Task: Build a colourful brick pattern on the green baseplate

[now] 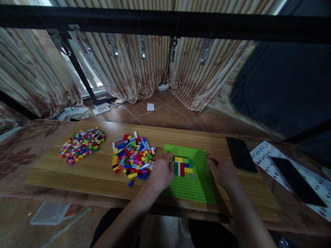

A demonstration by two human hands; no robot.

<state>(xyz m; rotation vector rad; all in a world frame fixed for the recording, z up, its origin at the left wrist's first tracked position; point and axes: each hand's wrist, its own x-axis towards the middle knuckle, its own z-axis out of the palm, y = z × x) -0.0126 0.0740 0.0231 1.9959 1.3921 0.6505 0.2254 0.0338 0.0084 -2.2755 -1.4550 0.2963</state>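
Observation:
A green baseplate (196, 187) lies on the wooden board, bearing a small cluster of yellow, red, green and white bricks (183, 166) near its upper left. My left hand (161, 172) rests on the plate's left edge, fingers curled, its fingertips touching the cluster. My right hand (222, 170) lies at the plate's right edge with fingers bent against it; nothing shows in its grasp. A pile of larger mixed-colour bricks (133, 156) sits just left of my left hand.
A heap of tiny coloured bricks (82, 144) lies at the board's left. Two dark phones (240, 154) (297, 181) rest on the right, one on a printed sheet (314, 184). Curtains, a black frame bar and tiled floor lie beyond the wooden board (77, 172).

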